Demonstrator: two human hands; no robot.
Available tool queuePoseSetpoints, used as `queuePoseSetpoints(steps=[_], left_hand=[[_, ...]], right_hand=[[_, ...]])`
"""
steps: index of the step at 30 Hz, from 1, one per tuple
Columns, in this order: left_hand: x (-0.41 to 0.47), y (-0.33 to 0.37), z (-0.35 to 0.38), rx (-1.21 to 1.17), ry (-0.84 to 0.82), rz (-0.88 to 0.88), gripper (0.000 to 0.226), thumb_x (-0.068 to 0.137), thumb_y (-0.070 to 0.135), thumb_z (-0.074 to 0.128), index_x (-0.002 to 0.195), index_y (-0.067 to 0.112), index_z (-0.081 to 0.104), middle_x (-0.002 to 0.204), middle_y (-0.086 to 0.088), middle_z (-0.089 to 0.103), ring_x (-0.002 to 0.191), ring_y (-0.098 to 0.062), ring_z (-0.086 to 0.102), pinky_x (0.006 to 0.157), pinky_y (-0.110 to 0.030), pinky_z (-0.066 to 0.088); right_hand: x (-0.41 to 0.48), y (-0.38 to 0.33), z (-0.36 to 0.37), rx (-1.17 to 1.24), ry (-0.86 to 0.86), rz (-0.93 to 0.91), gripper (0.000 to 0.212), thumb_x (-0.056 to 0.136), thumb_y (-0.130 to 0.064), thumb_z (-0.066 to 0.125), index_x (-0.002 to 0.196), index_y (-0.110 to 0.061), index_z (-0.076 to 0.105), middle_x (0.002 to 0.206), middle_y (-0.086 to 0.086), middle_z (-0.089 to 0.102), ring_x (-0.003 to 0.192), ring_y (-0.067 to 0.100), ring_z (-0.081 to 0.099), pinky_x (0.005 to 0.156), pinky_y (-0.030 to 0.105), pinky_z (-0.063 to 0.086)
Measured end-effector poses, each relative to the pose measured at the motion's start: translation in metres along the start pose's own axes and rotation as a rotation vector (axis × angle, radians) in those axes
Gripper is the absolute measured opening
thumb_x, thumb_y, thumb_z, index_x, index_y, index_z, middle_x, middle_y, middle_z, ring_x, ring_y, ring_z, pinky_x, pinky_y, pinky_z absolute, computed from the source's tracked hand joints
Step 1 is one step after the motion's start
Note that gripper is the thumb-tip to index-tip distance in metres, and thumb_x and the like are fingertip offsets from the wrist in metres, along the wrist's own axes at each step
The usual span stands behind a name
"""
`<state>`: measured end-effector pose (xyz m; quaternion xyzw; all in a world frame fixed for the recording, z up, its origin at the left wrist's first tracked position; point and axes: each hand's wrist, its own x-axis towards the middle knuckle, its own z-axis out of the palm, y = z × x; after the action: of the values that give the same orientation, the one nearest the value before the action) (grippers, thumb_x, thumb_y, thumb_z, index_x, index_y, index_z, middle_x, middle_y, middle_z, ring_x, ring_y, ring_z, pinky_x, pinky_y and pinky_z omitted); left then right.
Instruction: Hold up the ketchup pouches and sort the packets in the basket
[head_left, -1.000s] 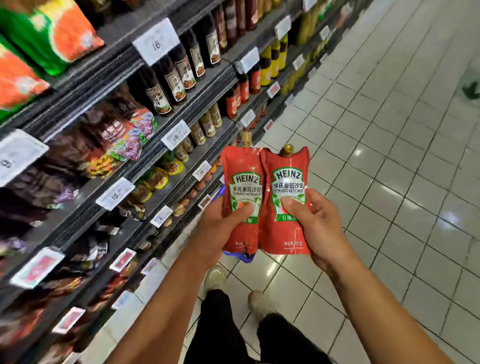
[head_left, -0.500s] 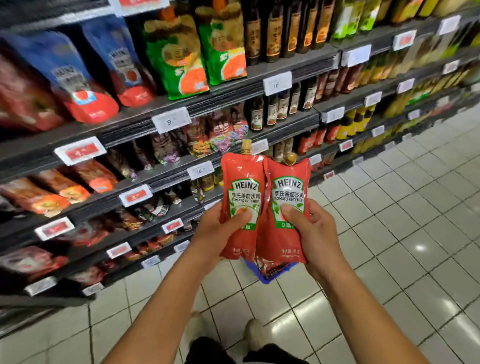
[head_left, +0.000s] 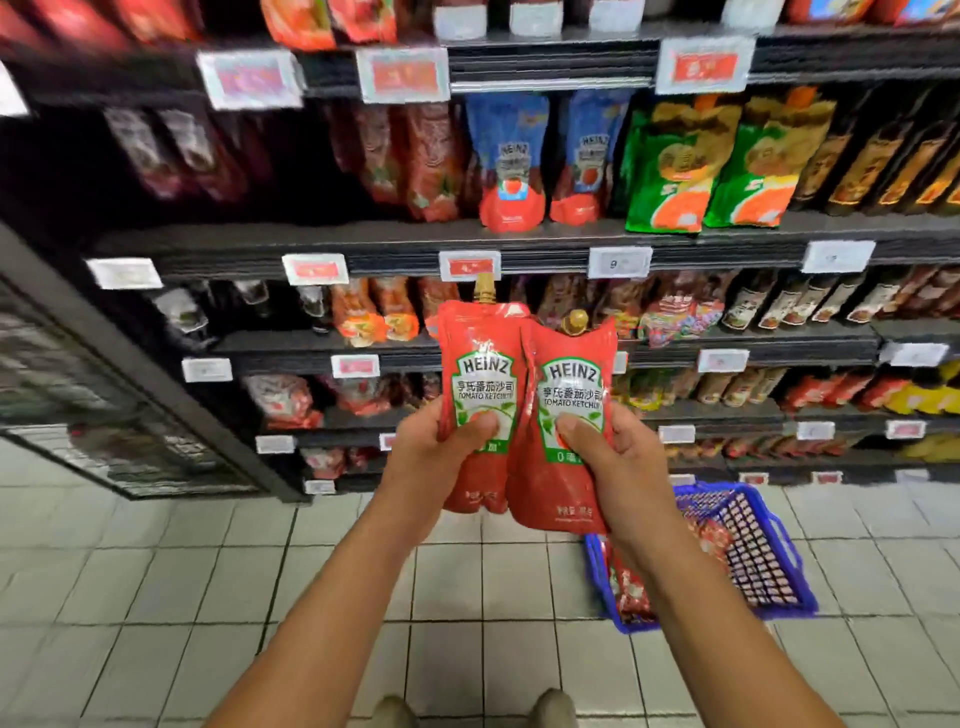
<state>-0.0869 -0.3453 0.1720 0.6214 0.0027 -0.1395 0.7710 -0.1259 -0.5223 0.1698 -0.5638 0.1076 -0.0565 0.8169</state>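
I hold two red ketchup pouches side by side in front of the shelves, upright, with their printed labels facing me. My left hand (head_left: 436, 457) grips the left pouch (head_left: 480, 395): the thumb is pressed on the lower part of the label, and the other fingers are curled behind the pouch, where I cannot see them. My right hand (head_left: 618, 467) grips the right pouch (head_left: 563, 431) in the same way, thumb on the label and fingers wrapped around the right edge. The two pouches touch each other along their inner edges, and the right one sits a little lower. Each has a gold cap on top.

Below my right forearm, a blue basket (head_left: 779, 566) stands on the white tiled floor (head_left: 208, 571), near the bottom edge of the shelving. There are red packages inside it, partly hidden by my arm. On the shelf (head_left: 363, 244) above the pouches stand blue-and-red pouches (head_left: 511, 166) and green bags (head_left: 670, 166), with price tags (head_left: 470, 264) along the front edge of the shelf.
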Motion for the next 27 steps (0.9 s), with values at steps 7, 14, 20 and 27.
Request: queuePoseSetpoints(steps=[7, 14, 20, 27], left_hand=[[-0.036, 0.038, -0.108, 0.042, 0.112, 0.056, 0.022, 0.083, 0.028, 0.069, 0.104, 0.027, 0.074, 0.105, -0.007, 0.076, 0.093, -0.029, 0.074, 0.071, -0.041, 0.061], [-0.066, 0.072, -0.197, 0.012, 0.195, 0.153, 0.025, 0.085, 0.023, 0.068, 0.109, 0.021, 0.073, 0.106, -0.01, 0.076, 0.092, -0.031, 0.074, 0.071, -0.04, 0.061], [-0.071, 0.091, -0.241, -0.003, 0.22, 0.195, 0.02, 0.088, 0.025, 0.068, 0.107, 0.027, 0.074, 0.108, -0.008, 0.076, 0.095, -0.029, 0.074, 0.07, -0.033, 0.059], [-0.047, 0.114, -0.263, 0.011, 0.214, 0.195, 0.024, 0.084, 0.034, 0.071, 0.108, 0.033, 0.073, 0.109, -0.004, 0.076, 0.097, -0.028, 0.074, 0.073, -0.037, 0.06]], right_hand=[[-0.008, 0.025, 0.113, -0.034, -0.141, 0.027, 0.025, 0.085, -0.008, 0.072, 0.11, -0.004, 0.067, 0.103, 0.018, 0.075, 0.086, 0.029, 0.073, 0.073, 0.038, 0.059], [-0.017, 0.042, 0.211, -0.109, -0.224, 0.015, 0.037, 0.075, -0.024, 0.072, 0.109, -0.009, 0.07, 0.102, 0.014, 0.076, 0.091, 0.035, 0.073, 0.078, 0.046, 0.06], [-0.019, 0.047, 0.262, -0.095, -0.265, 0.015, 0.025, 0.074, -0.025, 0.074, 0.099, -0.02, 0.075, 0.097, 0.01, 0.078, 0.081, 0.028, 0.075, 0.062, 0.033, 0.059], [0.001, 0.036, 0.291, -0.095, -0.305, -0.015, 0.022, 0.077, -0.03, 0.073, 0.099, -0.028, 0.075, 0.097, 0.009, 0.078, 0.082, 0.029, 0.076, 0.061, 0.033, 0.059]])
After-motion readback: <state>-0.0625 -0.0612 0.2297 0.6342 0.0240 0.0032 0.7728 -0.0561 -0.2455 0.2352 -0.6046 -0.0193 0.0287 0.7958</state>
